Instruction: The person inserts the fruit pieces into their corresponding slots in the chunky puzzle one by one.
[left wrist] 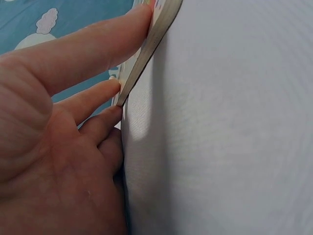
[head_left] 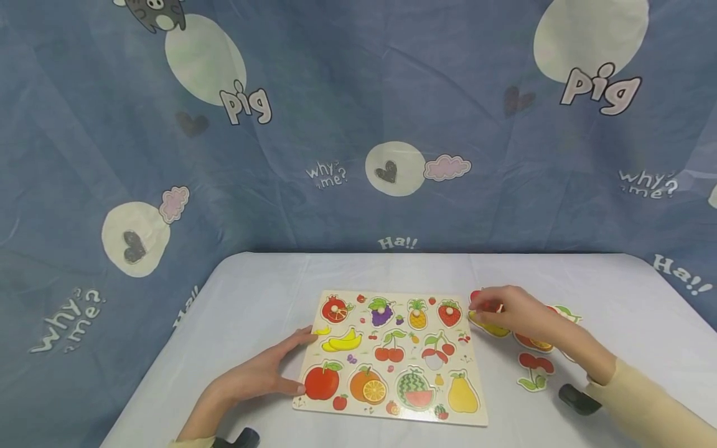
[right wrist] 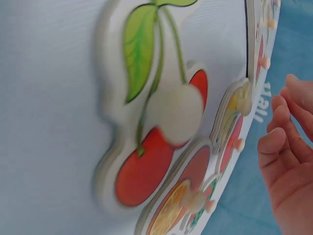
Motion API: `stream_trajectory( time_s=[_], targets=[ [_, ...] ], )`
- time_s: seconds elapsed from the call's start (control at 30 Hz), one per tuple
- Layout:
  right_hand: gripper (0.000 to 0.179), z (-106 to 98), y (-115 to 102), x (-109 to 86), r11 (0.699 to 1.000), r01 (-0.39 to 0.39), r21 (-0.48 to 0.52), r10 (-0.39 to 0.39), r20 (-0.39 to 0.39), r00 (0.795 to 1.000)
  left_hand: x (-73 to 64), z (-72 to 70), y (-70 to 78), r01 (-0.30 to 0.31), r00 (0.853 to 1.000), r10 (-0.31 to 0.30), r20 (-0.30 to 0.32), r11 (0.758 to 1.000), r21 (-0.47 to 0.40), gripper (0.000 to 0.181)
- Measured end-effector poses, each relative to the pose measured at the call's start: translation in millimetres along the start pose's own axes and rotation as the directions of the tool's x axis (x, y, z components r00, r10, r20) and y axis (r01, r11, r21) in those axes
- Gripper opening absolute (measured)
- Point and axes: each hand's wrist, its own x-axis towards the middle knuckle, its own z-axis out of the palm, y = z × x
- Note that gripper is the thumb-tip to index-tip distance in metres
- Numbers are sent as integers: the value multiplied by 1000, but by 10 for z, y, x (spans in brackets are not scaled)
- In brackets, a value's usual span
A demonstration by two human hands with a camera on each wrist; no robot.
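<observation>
A wooden fruit puzzle board [head_left: 411, 373] lies flat on the table. Its top row holds knobbed pieces: pomegranate, grapes, pineapple [head_left: 417, 318] and strawberry. My left hand [head_left: 260, 373] touches the board's left edge, thumb near the front corner and fingers farther back. In the left wrist view, the thumb [left wrist: 107, 46] lies along the board's rim. My right hand [head_left: 515, 311] is over the loose pieces beside the board's right edge, close to a banana piece [head_left: 494, 330]. In the right wrist view, its fingers [right wrist: 279, 115] bend loosely with nothing visible between them.
Right of the board lie a loose cherry piece [head_left: 536, 371], an orange piece [head_left: 532, 343] and a red piece [head_left: 476, 295] partly behind the hand. A watermelon piece [right wrist: 208, 193] shows beyond the orange. A blue patterned curtain [head_left: 358, 124] hangs behind the white table [head_left: 269, 292].
</observation>
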Motion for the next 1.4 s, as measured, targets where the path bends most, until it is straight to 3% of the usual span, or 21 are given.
stream_trajectory(
  time_s=[0.47, 0.97, 1.4],
  targets=[
    [13, -24, 155, -181, 1000, -3, -23, 3, 2, 1000, -1, 11, 7, 17, 1000, -17, -14, 1000, 8, 90],
    [14, 36, 234, -127, 997, -49, 54, 47, 53, 998, -7, 14, 13, 17, 1000, -17, -11, 1000, -7, 89],
    [15, 33, 176, -181, 999, -15, -46, 14, -11, 1000, -8, 16, 23, 23, 1000, -23, -16, 1000, -2, 89]
  ],
)
